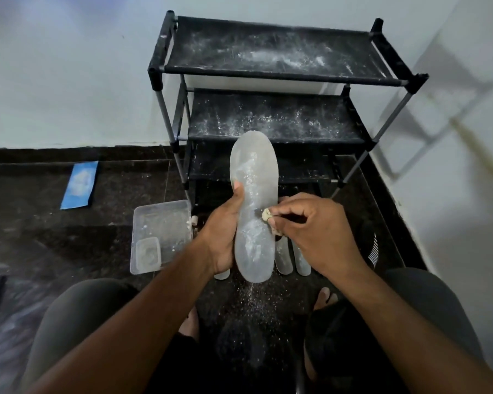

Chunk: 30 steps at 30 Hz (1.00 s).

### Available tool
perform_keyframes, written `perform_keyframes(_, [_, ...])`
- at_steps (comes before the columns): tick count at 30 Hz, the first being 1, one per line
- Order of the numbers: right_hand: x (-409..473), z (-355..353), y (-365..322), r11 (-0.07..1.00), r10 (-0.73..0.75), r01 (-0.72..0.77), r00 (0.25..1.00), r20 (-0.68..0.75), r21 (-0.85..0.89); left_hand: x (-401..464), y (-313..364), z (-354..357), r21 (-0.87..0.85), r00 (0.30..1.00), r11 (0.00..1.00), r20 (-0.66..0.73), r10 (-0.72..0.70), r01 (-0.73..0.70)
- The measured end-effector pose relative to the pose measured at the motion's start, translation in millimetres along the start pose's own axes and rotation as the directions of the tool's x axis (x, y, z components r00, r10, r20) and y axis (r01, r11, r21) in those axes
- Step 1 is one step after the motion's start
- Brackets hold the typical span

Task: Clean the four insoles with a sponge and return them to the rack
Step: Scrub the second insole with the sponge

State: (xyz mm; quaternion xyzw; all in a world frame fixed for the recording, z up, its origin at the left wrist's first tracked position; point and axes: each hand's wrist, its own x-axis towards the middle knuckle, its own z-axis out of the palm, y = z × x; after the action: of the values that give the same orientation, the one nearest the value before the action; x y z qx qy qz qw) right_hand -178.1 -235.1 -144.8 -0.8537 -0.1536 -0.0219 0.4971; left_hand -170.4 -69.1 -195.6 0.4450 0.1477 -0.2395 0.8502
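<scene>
Black fabric shelves of the rack (pixel 271 52), dusted with white powder, stand in the corner where the two pale walls meet, on a dark speckled floor (pixel 40 217). Below the rack, at the bottom edge of the view, the person sits with both knees in grey shorts and bare feet on the floor, and white powder lies scattered on the floor between the feet. Near the left front leg of the rack rests a clear plastic tray (pixel 161 234), and a smaller clear box sits inside its near left corner. Further left on the floor, close to the wall, lies a blue packet (pixel 79 185). In front of the lowest shelf the translucent insole (pixel 252 206) is held up, its toe toward the rack and its heel toward the person, with streaks of white powder on its surface. The left hand (pixel 225 234) grips this insole along its left edge: the thumb lies on the upper face near the middle, and the other fingers are curled behind it, out of sight. The right hand (pixel 313 231) is at the right edge of the insole, with its fingers curled and pinching a small piece of sponge (pixel 266 215), which touches the insole at its narrow middle part. Under the hands, on the floor, the heels of other insoles (pixel 283 260) show side by side; I can see three, one to the left of the held insole and two to the right.
</scene>
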Motion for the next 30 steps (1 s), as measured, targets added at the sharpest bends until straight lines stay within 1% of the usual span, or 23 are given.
perform_keyframes(2, [-3, 0, 3, 0.998, -0.063, 0.063, 0.998, 0.016, -0.024, 0, 0, 2, -0.030, 1.000, 0.999, 0.013, 0.020, -0.020])
perform_keyframes(4, [-4, 0, 6, 0.987, -0.127, 0.129, 0.992, 0.026, -0.096, 3, -2, 1, -0.035, 0.999, 0.998, 0.020, 0.045, -0.044])
perform_keyframes(6, [-2, 1, 13, 0.943, -0.213, 0.212, 0.977, 0.023, -0.256, 7, -6, 3, -0.046, 0.998, 0.998, 0.046, 0.052, -0.050])
perform_keyframes(7, [1, 3, 16, 0.904, -0.249, 0.247, 0.968, 0.041, -0.349, 10, -9, 3, -0.066, 0.997, 0.997, 0.058, 0.051, -0.047])
perform_keyframes(8, [3, 6, 19, 0.851, -0.265, 0.277, 0.960, 0.089, -0.446, 12, -10, 4, -0.086, 0.997, 0.996, 0.064, 0.044, -0.039])
perform_keyframes(10, [4, 18, 22, 0.735, -0.245, 0.355, 0.934, 0.261, -0.578, 17, -10, 2, -0.123, 0.997, 0.992, 0.065, 0.032, -0.023])
perform_keyframes(11, [1, 22, 24, 0.708, -0.230, 0.401, 0.909, 0.346, -0.581, 19, -9, 0, -0.131, 0.997, 0.991, 0.073, 0.021, -0.011])
perform_keyframes(12, [-3, 23, 23, 0.713, -0.229, 0.433, 0.887, 0.401, -0.552, 20, -8, -2, -0.129, 0.997, 0.992, 0.082, 0.004, 0.007])
perform_keyframes(13, [-7, 22, 21, 0.737, -0.239, 0.446, 0.874, 0.422, -0.508, 20, -7, -6, -0.117, 0.996, 0.993, 0.088, -0.012, 0.022])
perform_keyframes(14, [-10, 18, 19, 0.753, -0.267, 0.450, 0.875, 0.404, -0.479, 19, -6, -9, -0.110, 0.996, 0.993, 0.081, -0.022, 0.031])
perform_keyframes(17, [-2, 11, 13, 0.732, -0.357, 0.398, 0.915, 0.186, -0.553, 15, -5, -14, -0.095, 0.999, 0.995, 0.044, -0.008, 0.012])
perform_keyframes(18, [4, 12, 11, 0.734, -0.363, 0.375, 0.921, 0.140, -0.566, 13, -6, -13, -0.082, 0.999, 0.997, 0.045, -0.001, 0.005])
perform_keyframes(19, [8, 18, 9, 0.733, -0.349, 0.364, 0.926, 0.142, -0.575, 11, -7, -12, -0.077, 0.999, 0.997, 0.041, -0.001, 0.004])
perform_keyframes(20, [8, 24, 10, 0.725, -0.337, 0.371, 0.926, 0.172, -0.580, 10, -6, -11, -0.077, 1.000, 0.997, 0.031, -0.003, 0.006])
perform_keyframes(23, [-1, 34, 14, 0.773, -0.297, 0.416, 0.905, 0.306, -0.479, 9, -4, -15, -0.084, 0.999, 0.996, 0.044, -0.031, 0.035])
perform_keyframes(24, [-3, 31, 15, 0.792, -0.291, 0.407, 0.907, 0.306, -0.455, 9, -3, -16, -0.090, 0.998, 0.995, 0.039, -0.041, 0.044])
perform_keyframes(27, [2, 24, 14, 0.802, -0.304, 0.341, 0.940, 0.158, -0.490, 9, -3, -13, -0.076, 0.999, 0.996, 0.031, -0.037, 0.040])
perform_keyframes(28, [5, 25, 13, 0.803, -0.303, 0.325, 0.944, 0.128, -0.500, 9, -3, -10, -0.081, 0.999, 0.996, 0.037, -0.040, 0.042])
perform_keyframes(30, [4, 33, 14, 0.807, -0.302, 0.347, 0.938, 0.171, -0.478, 9, -3, -8, -0.091, 0.999, 0.995, 0.026, -0.045, 0.047])
